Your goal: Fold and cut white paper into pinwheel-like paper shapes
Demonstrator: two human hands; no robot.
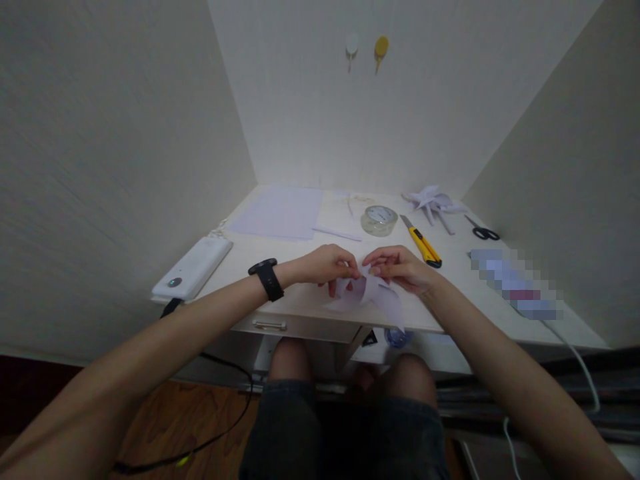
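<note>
A pale paper pinwheel (pixel 383 301) with folded, pointed blades is held just over the front edge of the desk. My left hand (pixel 334 265), with a black watch on its wrist, pinches it from the left near the centre. From the right, my right hand (pixel 400 268) grips it with thumb and fingers bent around the upper part. Fingers cover some of the centre and left blades. Beyond the hands lie a thin paper stick (pixel 337 234), a roll of clear tape (pixel 379 221) and a yellow utility knife (pixel 423 241) with its blade out.
Pale paper sheets (pixel 280 212) lie at the back left, near a white box-shaped device (pixel 194 268). Another paper pinwheel (pixel 431 200) rests at the back right, beside black-handled scissors (pixel 484 232). A pixelated object (pixel 515 283) sits on the right. Walls enclose the desk.
</note>
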